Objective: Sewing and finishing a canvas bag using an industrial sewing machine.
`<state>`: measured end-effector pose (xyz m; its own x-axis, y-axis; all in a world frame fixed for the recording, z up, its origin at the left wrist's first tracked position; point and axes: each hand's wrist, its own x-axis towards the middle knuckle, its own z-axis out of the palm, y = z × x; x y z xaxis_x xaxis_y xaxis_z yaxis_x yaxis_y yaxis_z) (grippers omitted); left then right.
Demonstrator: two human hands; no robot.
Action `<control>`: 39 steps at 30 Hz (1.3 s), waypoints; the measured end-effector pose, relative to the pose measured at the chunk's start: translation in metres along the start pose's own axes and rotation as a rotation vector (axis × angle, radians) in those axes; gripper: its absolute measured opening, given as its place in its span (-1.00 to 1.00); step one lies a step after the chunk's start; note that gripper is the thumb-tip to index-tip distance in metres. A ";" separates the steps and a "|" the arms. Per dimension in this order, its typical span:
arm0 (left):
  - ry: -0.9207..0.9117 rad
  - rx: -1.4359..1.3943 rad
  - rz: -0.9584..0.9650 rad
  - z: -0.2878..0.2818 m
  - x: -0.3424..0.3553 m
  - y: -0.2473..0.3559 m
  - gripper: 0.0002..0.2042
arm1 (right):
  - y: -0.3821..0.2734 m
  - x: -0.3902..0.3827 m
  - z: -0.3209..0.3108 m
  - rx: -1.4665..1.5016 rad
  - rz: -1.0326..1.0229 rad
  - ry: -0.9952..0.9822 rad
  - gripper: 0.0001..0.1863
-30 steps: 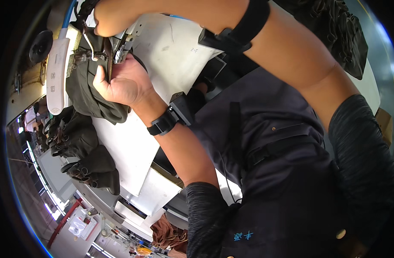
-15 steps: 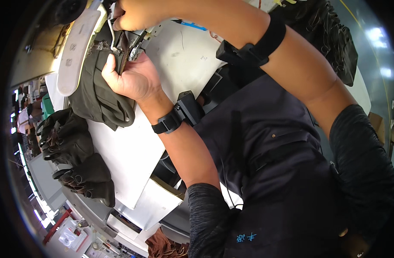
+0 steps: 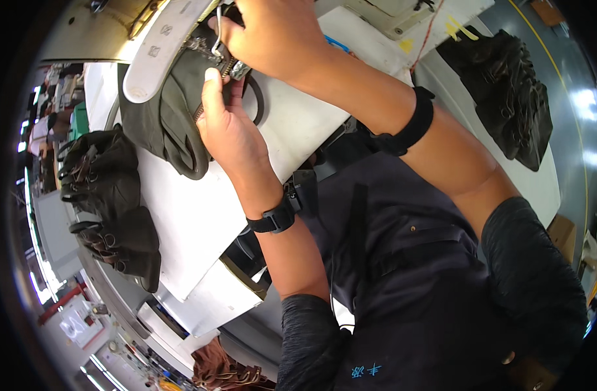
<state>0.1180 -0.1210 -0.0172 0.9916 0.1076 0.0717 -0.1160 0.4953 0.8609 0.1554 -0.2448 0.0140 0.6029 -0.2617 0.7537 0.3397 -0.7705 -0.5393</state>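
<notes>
Left hand (image 3: 238,143) of mine pinches the dark green cloth (image 3: 156,124) along its zipper (image 3: 227,68), thumb on top; my right hand (image 3: 269,39) bends beside the metal lever (image 3: 217,32), its grip hidden, so I cannot tell. The cloth lies on the white surface (image 3: 181,221), partly beneath the pale machine arm (image 3: 158,58).

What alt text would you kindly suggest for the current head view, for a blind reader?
A person's left hand holds dark olive cloth with a coppery-toothed zipper beside a rounded white machine arm; the right hand is near a bent metal lever. Dark cloth bundles lie left and right.
</notes>
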 end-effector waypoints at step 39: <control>-0.014 0.832 0.263 0.024 -0.092 0.041 -0.86 | 0.007 -0.005 -0.016 0.188 -0.009 -0.027 -0.66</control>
<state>0.0233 -0.1312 0.0230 0.9397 0.1172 0.3213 -0.2672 -0.3347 0.9036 0.1431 -0.2579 0.0123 0.6180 -0.2377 0.7494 0.4725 -0.6496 -0.5956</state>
